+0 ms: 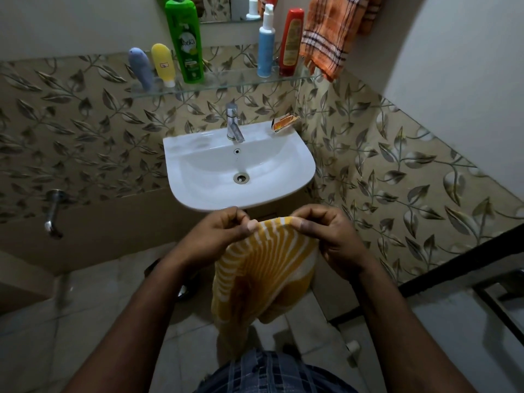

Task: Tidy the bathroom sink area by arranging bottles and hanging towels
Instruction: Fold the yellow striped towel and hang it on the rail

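Walls: beige wall tiles (85,123) patterned with brown leaves and vines covered the lower part; plain pale wall (71,24) rose above.
Floor: pale glossy floor (99,307), tiled.
Basin: a white sink (181,154) hung on the wall, with a chrome tap (234,124) at its back edge.
Shelf: a clear glass shelf (226,83) ran above the tap.
Mirror: only the mirror (218,9) bottom edge showed.
Left side: a metal spout (54,214) stuck out low down.
Light: dim and soft.

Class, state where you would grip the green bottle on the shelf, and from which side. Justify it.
Grip the green bottle round its mid-body, coming from the front. It stands upright and tall, so a middle hold likely keeps it steady; the wall is behind and the yellow tube crowds its left.
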